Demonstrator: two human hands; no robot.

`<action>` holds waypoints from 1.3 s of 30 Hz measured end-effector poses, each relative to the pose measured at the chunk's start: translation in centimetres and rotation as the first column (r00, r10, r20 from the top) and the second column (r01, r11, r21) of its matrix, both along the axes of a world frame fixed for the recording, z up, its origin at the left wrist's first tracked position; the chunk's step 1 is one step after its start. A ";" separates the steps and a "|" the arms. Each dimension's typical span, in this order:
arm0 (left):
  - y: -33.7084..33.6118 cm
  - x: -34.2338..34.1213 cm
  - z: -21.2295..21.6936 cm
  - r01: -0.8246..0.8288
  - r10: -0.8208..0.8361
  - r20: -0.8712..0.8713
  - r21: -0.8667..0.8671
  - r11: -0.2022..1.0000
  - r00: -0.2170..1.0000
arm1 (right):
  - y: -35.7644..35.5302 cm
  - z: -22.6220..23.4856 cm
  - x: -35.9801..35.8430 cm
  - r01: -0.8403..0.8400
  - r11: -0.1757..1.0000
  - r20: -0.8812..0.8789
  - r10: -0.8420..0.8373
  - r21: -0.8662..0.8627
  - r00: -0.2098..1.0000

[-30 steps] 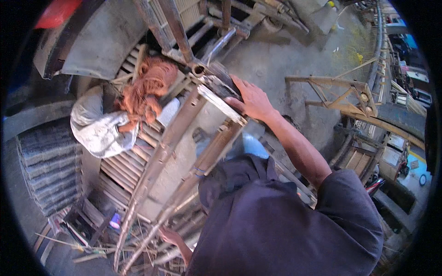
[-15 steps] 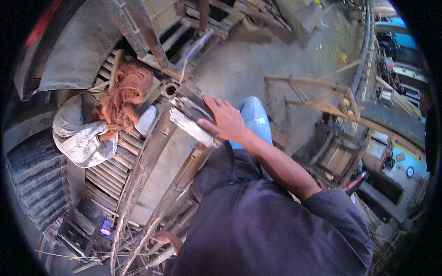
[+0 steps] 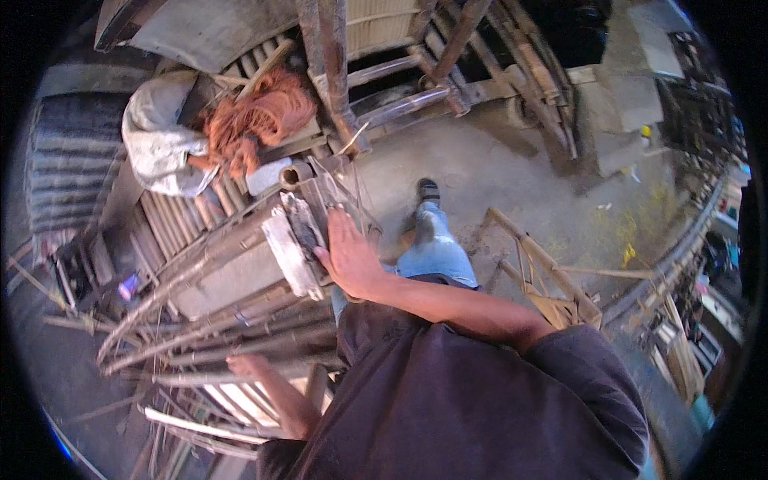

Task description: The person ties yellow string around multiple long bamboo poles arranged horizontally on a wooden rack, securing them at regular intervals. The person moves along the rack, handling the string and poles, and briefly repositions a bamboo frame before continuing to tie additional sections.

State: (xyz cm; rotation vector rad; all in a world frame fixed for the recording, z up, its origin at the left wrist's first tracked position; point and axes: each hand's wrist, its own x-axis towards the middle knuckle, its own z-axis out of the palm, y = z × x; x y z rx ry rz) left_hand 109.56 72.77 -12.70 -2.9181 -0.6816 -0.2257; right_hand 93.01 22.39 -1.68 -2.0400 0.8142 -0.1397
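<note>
A worker in a dark shirt lays the right hand (image 3: 350, 254) on a weathered wooden crosspiece (image 3: 292, 250) in a cluttered yard, fingers extended and close together, thumb set apart, the palm down along the timber's dark side. The crosspiece sits at the near end of a long bamboo frame (image 3: 260, 306), just ahead of the worker's body. The left hand (image 3: 249, 366) reaches low beside the bamboo poles, too blurred to tell whether it grips one. Beyond the frame, a bundle of reddish fiber (image 3: 280, 112) rests on a slatted platform (image 3: 172, 220) beside a whitish sack (image 3: 156, 160).
</note>
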 end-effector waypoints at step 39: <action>-42.7 -20.1 6.9 -0.140 0.497 0.186 -0.825 0.547 0.848 | -10.5 -7.3 0.5 -0.064 0.432 -0.073 0.293 0.900 0.953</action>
